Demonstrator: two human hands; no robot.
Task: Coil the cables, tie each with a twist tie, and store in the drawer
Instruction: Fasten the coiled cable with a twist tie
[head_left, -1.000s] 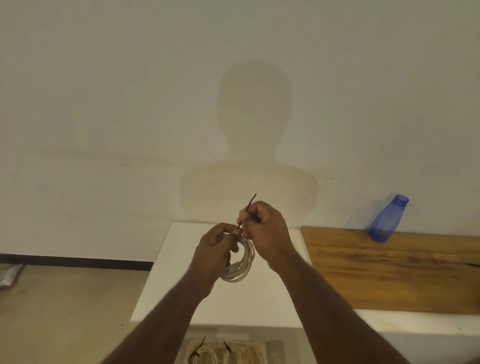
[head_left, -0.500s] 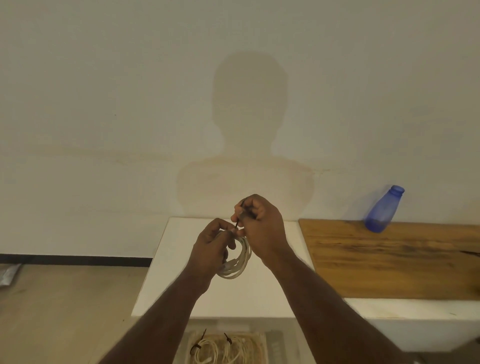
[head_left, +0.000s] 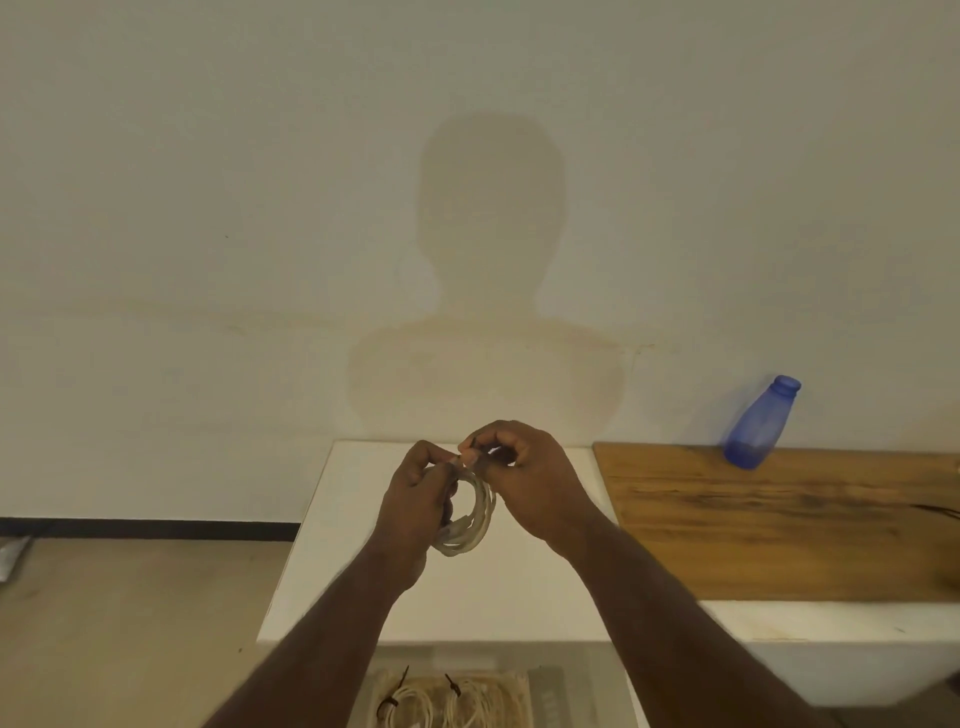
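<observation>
Far left, there's bare floor (head_left: 130, 623) running along a dark baseboard (head_left: 150, 529), with a grey scrap (head_left: 13, 556) at the very edge of view — plenty of open room on that side. Now the white counter (head_left: 353, 545) comes in, its left edge dropping straight to the floor and its front edge crossing just above the open drawer (head_left: 543, 696) below.

Over the counter, the left hand (head_left: 418, 499) is curled around a white coiled cable (head_left: 470, 525), fingers gripping the left side of the loop, which is held up above the surface. Just beside it, touching at the top of the coil, the right hand (head_left: 524, 478) pinches a dark twist tie (head_left: 475, 453) between thumb and fingertips. Both hands are closed tight on their work, meeting above the middle of the white top.

Down in the drawer, two more white cable bundles (head_left: 452, 704) lie side by side, each with a dark tie sticking up.

Moving right, a wooden board (head_left: 779, 525) covers the counter's right stretch, its left edge near the right wrist. A blue bottle (head_left: 758, 423) stands at the board's back edge against the pale wall (head_left: 208, 208), where a person's shadow falls.
</observation>
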